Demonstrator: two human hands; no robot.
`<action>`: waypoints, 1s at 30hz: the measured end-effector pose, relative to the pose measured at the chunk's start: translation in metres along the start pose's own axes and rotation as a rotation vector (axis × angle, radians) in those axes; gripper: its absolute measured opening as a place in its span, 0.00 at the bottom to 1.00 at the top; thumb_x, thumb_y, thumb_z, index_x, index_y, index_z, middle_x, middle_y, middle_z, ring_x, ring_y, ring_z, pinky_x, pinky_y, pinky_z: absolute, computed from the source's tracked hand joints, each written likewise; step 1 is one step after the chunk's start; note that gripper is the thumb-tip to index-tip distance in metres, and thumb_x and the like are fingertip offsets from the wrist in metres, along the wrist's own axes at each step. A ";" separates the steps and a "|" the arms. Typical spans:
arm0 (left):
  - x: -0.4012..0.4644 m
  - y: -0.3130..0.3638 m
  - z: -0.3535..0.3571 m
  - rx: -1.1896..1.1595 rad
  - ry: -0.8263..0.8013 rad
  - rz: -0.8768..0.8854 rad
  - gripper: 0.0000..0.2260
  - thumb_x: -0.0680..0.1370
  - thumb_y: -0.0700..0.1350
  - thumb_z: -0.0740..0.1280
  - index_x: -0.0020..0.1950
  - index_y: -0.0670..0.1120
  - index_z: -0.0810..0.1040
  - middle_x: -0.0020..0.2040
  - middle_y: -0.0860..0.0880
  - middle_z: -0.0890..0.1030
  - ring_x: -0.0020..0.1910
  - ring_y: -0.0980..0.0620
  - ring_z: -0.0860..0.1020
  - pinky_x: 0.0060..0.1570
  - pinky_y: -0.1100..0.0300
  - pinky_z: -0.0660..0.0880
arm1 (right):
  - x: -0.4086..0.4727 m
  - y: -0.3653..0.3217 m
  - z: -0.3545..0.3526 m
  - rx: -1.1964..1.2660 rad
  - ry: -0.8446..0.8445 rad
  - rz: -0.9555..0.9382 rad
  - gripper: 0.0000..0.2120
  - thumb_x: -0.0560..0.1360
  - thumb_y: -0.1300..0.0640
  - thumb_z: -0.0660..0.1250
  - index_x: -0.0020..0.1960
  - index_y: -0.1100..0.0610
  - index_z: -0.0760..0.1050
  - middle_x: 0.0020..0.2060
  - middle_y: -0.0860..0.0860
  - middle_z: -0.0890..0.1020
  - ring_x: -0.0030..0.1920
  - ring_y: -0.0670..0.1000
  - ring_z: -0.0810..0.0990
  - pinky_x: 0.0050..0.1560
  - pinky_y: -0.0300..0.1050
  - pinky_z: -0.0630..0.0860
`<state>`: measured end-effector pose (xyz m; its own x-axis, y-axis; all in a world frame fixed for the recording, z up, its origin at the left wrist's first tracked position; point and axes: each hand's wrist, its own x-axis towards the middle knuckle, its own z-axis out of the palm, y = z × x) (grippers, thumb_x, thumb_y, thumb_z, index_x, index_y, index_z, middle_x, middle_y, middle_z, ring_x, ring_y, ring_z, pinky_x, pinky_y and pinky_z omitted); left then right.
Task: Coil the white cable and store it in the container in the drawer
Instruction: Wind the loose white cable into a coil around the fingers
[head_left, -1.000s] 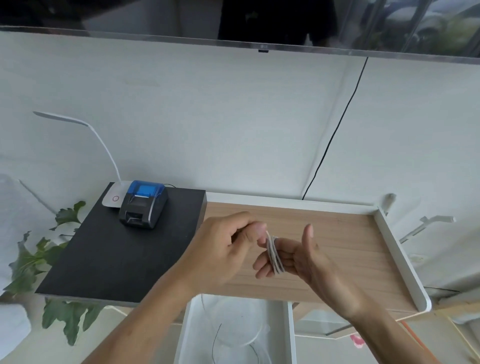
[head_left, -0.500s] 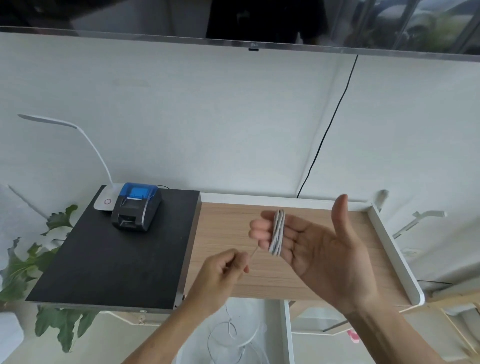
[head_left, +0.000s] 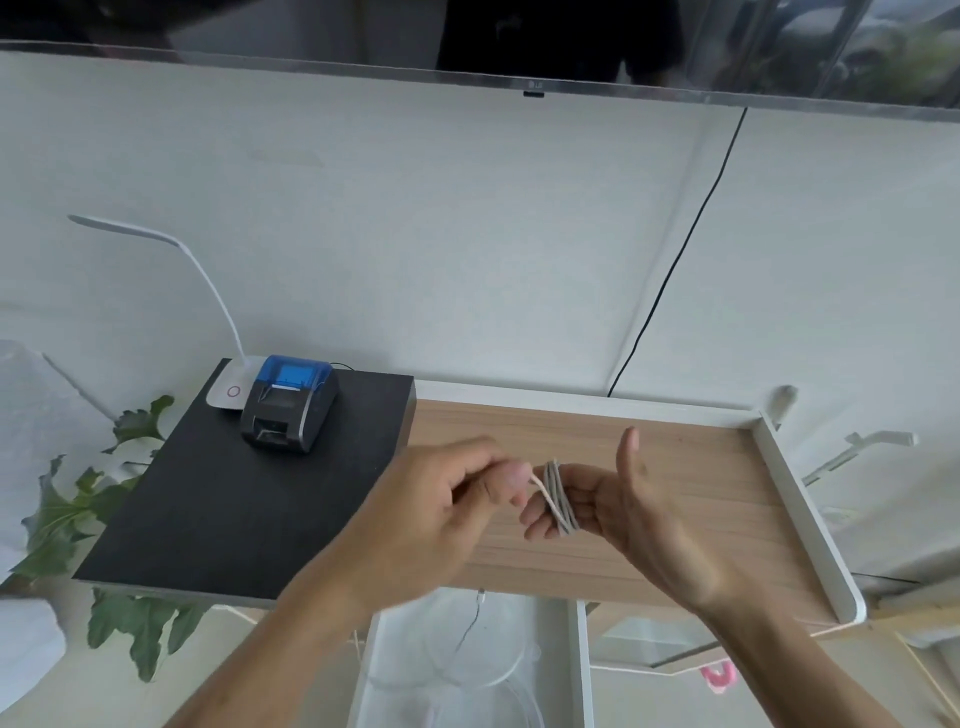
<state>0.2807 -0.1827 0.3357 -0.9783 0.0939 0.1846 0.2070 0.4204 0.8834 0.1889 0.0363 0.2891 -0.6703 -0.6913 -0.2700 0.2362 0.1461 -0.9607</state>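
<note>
The white cable is wound in several loops around the fingers of my right hand, whose palm faces left with the thumb up. My left hand pinches the free strand just left of the coil, fingers closed on it. Both hands hover above the wooden desk top. Below the desk's front edge the white drawer stands pulled out, with a clear round container inside it. The cable's loose end dangles over the container.
A black mat covers the desk's left part, carrying a blue-lidded small printer and a white desk lamp. A raised white rim borders the desk on the right. A leafy plant stands at the left.
My left hand has risen from below the coil and moved up against it, carrying the free strand. My right hand dropped slightly and stays wrapped in the loops.
</note>
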 end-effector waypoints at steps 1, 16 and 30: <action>0.007 -0.003 -0.004 -0.019 0.041 -0.011 0.15 0.84 0.53 0.66 0.44 0.47 0.83 0.27 0.59 0.74 0.27 0.60 0.69 0.30 0.68 0.66 | -0.003 -0.001 0.003 -0.016 -0.032 -0.002 0.62 0.62 0.13 0.50 0.69 0.65 0.77 0.53 0.64 0.86 0.52 0.59 0.85 0.61 0.51 0.78; -0.011 -0.087 0.067 -0.126 -0.014 -0.240 0.16 0.84 0.58 0.63 0.39 0.55 0.80 0.30 0.55 0.73 0.31 0.57 0.68 0.35 0.63 0.66 | -0.018 -0.033 0.001 0.741 -0.069 -0.232 0.55 0.78 0.24 0.49 0.74 0.75 0.69 0.65 0.71 0.80 0.65 0.67 0.82 0.72 0.58 0.77; -0.006 0.010 0.010 -0.016 -0.079 0.013 0.14 0.86 0.48 0.65 0.45 0.44 0.83 0.28 0.60 0.77 0.27 0.60 0.70 0.32 0.68 0.65 | -0.002 -0.011 0.014 0.002 0.014 0.033 0.77 0.45 0.10 0.58 0.71 0.71 0.73 0.55 0.66 0.84 0.54 0.61 0.84 0.54 0.43 0.82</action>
<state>0.2885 -0.1699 0.3393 -0.9719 0.1707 0.1620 0.2190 0.4045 0.8879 0.1974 0.0262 0.3011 -0.6718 -0.6761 -0.3027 0.2599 0.1676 -0.9510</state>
